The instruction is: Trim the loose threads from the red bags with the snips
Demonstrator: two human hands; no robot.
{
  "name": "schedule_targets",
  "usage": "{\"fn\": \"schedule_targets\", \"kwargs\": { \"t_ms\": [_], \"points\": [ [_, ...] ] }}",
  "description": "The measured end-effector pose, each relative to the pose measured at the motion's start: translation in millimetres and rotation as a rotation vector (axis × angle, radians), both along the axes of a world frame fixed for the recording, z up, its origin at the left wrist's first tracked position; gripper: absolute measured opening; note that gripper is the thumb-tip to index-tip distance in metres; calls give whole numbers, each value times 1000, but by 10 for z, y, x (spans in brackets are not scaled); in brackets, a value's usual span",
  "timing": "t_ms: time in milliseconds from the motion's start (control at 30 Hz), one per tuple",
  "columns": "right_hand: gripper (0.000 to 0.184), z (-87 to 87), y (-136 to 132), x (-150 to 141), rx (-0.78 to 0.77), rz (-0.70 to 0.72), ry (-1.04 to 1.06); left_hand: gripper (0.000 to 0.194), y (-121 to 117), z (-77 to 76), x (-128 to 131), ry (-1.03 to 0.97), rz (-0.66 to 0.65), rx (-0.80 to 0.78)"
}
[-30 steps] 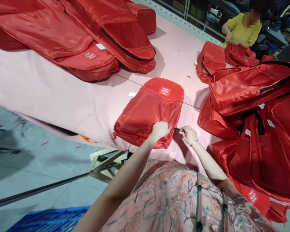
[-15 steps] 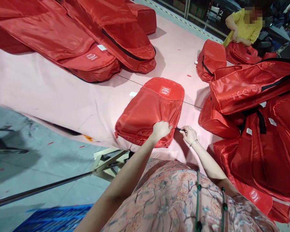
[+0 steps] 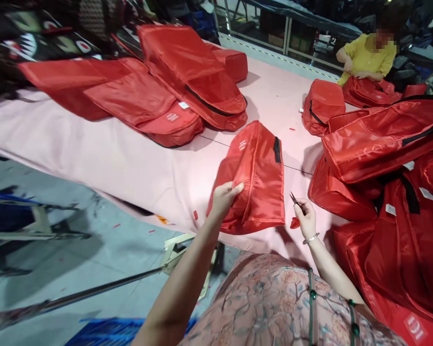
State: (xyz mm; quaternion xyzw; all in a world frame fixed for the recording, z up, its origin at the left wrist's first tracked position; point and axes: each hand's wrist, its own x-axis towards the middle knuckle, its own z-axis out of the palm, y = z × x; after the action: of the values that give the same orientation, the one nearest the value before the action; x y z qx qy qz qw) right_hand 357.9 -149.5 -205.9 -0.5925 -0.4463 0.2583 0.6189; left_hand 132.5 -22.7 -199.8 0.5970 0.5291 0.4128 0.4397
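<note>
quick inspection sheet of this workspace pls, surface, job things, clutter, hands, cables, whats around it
Surface: pink cloth, creased, a thin dark line across it
Job things: red bag with a black strip; small snips, tips clear of the bag
Clutter: bag piles left and right; red scrap near the cloth's front edge
Left hand: fingers gripping the bag
Right hand: fingers around the snips
Cables: nothing seen
Surroundings: co-worker in yellow handling red fabric; floor with red bits
</note>
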Motion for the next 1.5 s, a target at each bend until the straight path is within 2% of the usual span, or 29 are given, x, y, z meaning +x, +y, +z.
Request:
{"fn": "schedule_targets", "kwargs": {
  "t_ms": [67, 133, 233, 333, 400, 433, 500, 533, 600, 633, 767, 867, 967, 1100, 1233, 1500],
  "points": [
    [22, 173, -5, -135, 44, 71, -33, 41, -116, -73, -124, -281, 57, -111],
    [21, 291, 18, -287, 41, 164, -80, 45, -268, -209, -172, -443, 96, -219],
    [21, 325, 105, -500, -25, 292, -158, 47, -464, -382, -149, -558, 102, -313],
    [23, 245, 214, -629, -76, 266, -240, 46, -549, -372, -125, -534, 75, -301],
    [25, 189, 265, -654, -79, 199, -257, 44, -535, -257, -147, -403, 102, -204],
    [26, 170, 280, -654, -76, 177, -252, 43, -508, -177, -167, -307, 151, -101],
    [27, 148, 289, -647, -77, 164, -237, 41, -416, 13, -207, -79, 253, 189],
    [27, 144, 286, -645, -78, 163, -240, 37, -352, 115, -218, 39, 264, 338],
    [26, 144, 272, -654, -77, 157, -274, 26, -206, 313, -212, 264, 144, 536],
    [26, 147, 265, -662, -77, 154, -297, 25, -132, 401, -192, 376, 48, 570],
    [27, 179, 246, -695, -84, 141, -341, 24, 96, 637, -56, 752, -245, 502],
    [28, 219, 242, -699, -89, 139, -341, 12, 185, 701, 22, 840, -456, 485],
    [29, 258, 243, -693, -124, 141, -367, 10, 251, 714, 32, 767, -590, 453],
    [28, 297, 252, -699, -180, 140, -452, 14, 308, 706, -10, 649, -601, 401],
    [26, 316, 271, -753, -168, 168, -543, 16, 315, 702, -19, 616, -575, 366],
    [28, 326, 349, -877, -185, 115, -689, 18, 318, 698, 7, 604, -571, 354]
  ]
}}
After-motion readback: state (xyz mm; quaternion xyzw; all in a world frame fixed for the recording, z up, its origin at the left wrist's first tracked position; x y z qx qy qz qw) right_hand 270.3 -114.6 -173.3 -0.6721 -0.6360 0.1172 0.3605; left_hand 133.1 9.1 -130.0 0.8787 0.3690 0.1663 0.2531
